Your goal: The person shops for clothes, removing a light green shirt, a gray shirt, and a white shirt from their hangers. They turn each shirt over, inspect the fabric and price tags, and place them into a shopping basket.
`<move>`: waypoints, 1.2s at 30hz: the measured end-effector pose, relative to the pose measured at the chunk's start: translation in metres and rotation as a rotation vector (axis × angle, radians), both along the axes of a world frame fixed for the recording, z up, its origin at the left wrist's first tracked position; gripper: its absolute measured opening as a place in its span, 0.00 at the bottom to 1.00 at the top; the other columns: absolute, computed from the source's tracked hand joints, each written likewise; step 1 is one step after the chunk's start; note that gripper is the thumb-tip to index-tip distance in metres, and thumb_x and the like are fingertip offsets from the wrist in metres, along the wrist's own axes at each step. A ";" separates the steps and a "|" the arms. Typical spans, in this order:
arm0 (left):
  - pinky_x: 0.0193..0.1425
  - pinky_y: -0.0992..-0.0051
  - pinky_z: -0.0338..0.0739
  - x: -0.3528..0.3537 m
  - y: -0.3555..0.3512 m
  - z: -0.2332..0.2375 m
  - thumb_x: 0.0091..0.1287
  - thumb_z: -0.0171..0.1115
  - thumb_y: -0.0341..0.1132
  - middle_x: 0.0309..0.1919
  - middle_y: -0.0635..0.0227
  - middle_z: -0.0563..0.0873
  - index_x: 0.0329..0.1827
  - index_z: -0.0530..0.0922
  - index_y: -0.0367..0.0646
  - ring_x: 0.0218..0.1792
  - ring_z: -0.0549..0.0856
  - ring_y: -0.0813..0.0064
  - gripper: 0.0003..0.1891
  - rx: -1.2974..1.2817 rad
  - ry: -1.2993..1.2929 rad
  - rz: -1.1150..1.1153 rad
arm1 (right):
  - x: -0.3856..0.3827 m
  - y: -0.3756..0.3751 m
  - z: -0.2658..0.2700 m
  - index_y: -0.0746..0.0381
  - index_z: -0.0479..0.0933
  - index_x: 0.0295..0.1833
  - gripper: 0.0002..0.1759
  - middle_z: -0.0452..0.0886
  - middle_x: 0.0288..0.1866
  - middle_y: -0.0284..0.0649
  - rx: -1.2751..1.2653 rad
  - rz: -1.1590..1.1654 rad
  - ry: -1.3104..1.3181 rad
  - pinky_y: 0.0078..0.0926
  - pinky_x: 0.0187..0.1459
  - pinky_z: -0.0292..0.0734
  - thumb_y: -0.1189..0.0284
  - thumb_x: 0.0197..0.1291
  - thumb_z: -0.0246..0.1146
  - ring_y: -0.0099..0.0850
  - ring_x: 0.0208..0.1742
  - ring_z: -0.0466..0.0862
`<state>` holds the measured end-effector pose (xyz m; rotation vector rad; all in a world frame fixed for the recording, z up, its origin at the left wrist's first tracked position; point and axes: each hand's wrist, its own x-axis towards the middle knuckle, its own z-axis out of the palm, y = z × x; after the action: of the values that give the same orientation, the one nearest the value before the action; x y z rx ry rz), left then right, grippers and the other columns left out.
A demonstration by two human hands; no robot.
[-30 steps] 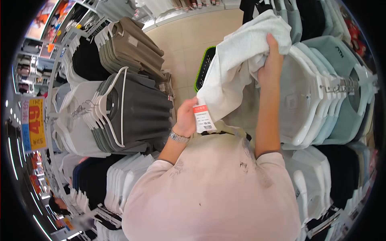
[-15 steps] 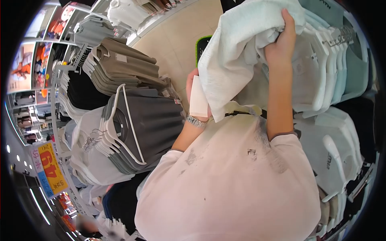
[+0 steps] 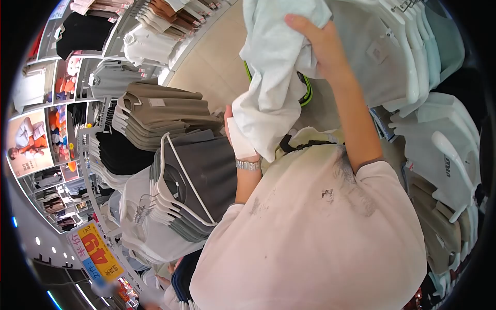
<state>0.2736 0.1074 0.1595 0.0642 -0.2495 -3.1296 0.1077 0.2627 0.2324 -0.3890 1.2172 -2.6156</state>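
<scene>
A pale white garment [image 3: 274, 77], bunched and hanging in folds, is held up in front of my body. My right hand [image 3: 328, 46] grips its upper right part, with the thumb lying across the cloth. At the garment's lower left edge is my left hand [image 3: 228, 118], mostly hidden behind the cloth and a blank white tag [image 3: 240, 138]. A metal-band watch [image 3: 248, 165] sits on my left wrist. Behind the garment, part of a black object with a bright green rim [image 3: 308, 92] shows.
Grey shirts on white hangers [image 3: 201, 160] hang close on the left, with brown shirts [image 3: 160, 106] beyond. White and pale green shirts [image 3: 372, 57] hang on the right. A yellow price sign [image 3: 98, 253] stands at lower left. Tiled floor [image 3: 212, 62] lies between the racks and wall shelves.
The garment and my right hand have shifted left in view, and the cloth now hangs longer and narrower. My left hand has moved slightly left and down. The whole view has turned.
</scene>
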 end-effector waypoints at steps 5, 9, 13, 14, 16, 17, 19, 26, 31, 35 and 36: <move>0.64 0.58 0.61 0.000 0.010 -0.002 0.61 0.46 0.48 0.60 0.52 0.68 0.65 0.59 0.38 0.61 0.68 0.57 0.31 0.091 0.172 0.008 | 0.008 0.011 0.005 0.64 0.67 0.56 0.23 0.76 0.48 0.37 -0.018 -0.068 0.086 0.25 0.50 0.72 0.72 0.53 0.61 0.26 0.48 0.76; 0.64 0.59 0.61 0.005 0.009 0.002 0.60 0.50 0.43 0.60 0.53 0.68 0.65 0.57 0.37 0.61 0.69 0.58 0.32 -0.103 0.154 0.016 | 0.015 0.012 0.005 0.64 0.67 0.56 0.24 0.75 0.48 0.36 -0.097 -0.029 0.030 0.25 0.50 0.72 0.73 0.53 0.62 0.25 0.48 0.76; 0.64 0.60 0.62 0.012 0.004 0.004 0.58 0.54 0.38 0.60 0.53 0.69 0.66 0.55 0.36 0.60 0.69 0.59 0.33 -0.551 0.041 0.031 | 0.017 0.009 0.001 0.66 0.70 0.54 0.21 0.78 0.46 0.38 0.014 -0.046 0.110 0.24 0.50 0.73 0.69 0.56 0.60 0.27 0.46 0.78; 0.62 0.66 0.64 0.014 0.005 0.003 0.54 0.57 0.29 0.58 0.57 0.71 0.64 0.58 0.34 0.58 0.71 0.66 0.32 -0.688 -0.020 0.036 | 0.014 0.009 -0.006 0.66 0.72 0.51 0.20 0.78 0.43 0.37 0.093 -0.037 0.116 0.23 0.47 0.73 0.68 0.54 0.62 0.26 0.44 0.79; 0.60 0.70 0.65 0.011 0.007 0.006 0.55 0.57 0.25 0.56 0.60 0.72 0.63 0.61 0.35 0.56 0.72 0.71 0.30 -0.964 -0.076 -0.036 | 0.007 0.010 -0.022 0.65 0.76 0.45 0.20 0.80 0.39 0.35 0.260 -0.012 0.122 0.22 0.42 0.74 0.65 0.49 0.67 0.25 0.39 0.79; 0.59 0.71 0.66 0.010 0.011 0.009 0.55 0.56 0.24 0.55 0.62 0.73 0.62 0.62 0.35 0.55 0.73 0.73 0.28 -1.101 -0.106 -0.069 | 0.008 0.011 -0.022 0.65 0.77 0.43 0.19 0.81 0.37 0.35 0.338 0.008 0.144 0.21 0.41 0.74 0.65 0.48 0.68 0.24 0.37 0.80; 0.52 0.76 0.71 0.007 0.021 0.013 0.57 0.55 0.23 0.48 0.65 0.78 0.57 0.68 0.36 0.47 0.78 0.78 0.22 -1.036 -0.194 -0.066 | 0.011 0.009 -0.022 0.66 0.78 0.39 0.18 0.81 0.33 0.35 0.491 0.053 0.185 0.20 0.38 0.74 0.64 0.46 0.69 0.23 0.33 0.80; 0.45 0.78 0.74 0.009 0.023 0.006 0.61 0.54 0.26 0.42 0.67 0.80 0.52 0.71 0.36 0.40 0.80 0.80 0.15 -1.000 -0.295 -0.120 | 0.011 0.006 -0.018 0.66 0.78 0.39 0.15 0.81 0.31 0.34 0.411 0.013 0.230 0.18 0.35 0.73 0.69 0.47 0.66 0.19 0.32 0.78; 0.48 0.79 0.71 0.007 0.015 -0.006 0.62 0.52 0.29 0.41 0.67 0.80 0.51 0.71 0.35 0.41 0.78 0.79 0.14 -1.120 -0.334 -0.180 | 0.013 0.015 -0.012 0.64 0.75 0.41 0.13 0.80 0.31 0.35 0.093 0.125 0.229 0.20 0.33 0.73 0.67 0.54 0.62 0.20 0.31 0.78; 0.52 0.77 0.68 0.004 -0.016 -0.056 0.60 0.54 0.30 0.49 0.62 0.75 0.52 0.68 0.34 0.46 0.75 0.74 0.17 -1.603 -0.260 0.041 | 0.008 0.028 -0.026 0.59 0.71 0.36 0.10 0.77 0.29 0.33 -0.350 0.185 0.038 0.21 0.31 0.72 0.67 0.51 0.61 0.22 0.30 0.77; 0.53 0.76 0.67 0.000 -0.018 -0.056 0.60 0.55 0.30 0.51 0.61 0.74 0.53 0.67 0.34 0.48 0.74 0.73 0.19 -1.735 -0.201 0.165 | 0.006 0.026 -0.025 0.58 0.70 0.34 0.10 0.76 0.28 0.33 -0.560 0.273 0.083 0.21 0.30 0.72 0.65 0.52 0.61 0.22 0.29 0.76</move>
<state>0.2739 0.0894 0.1034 0.3165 -2.4127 -1.7183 0.1135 0.2891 0.2071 -0.7080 0.3852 -2.6697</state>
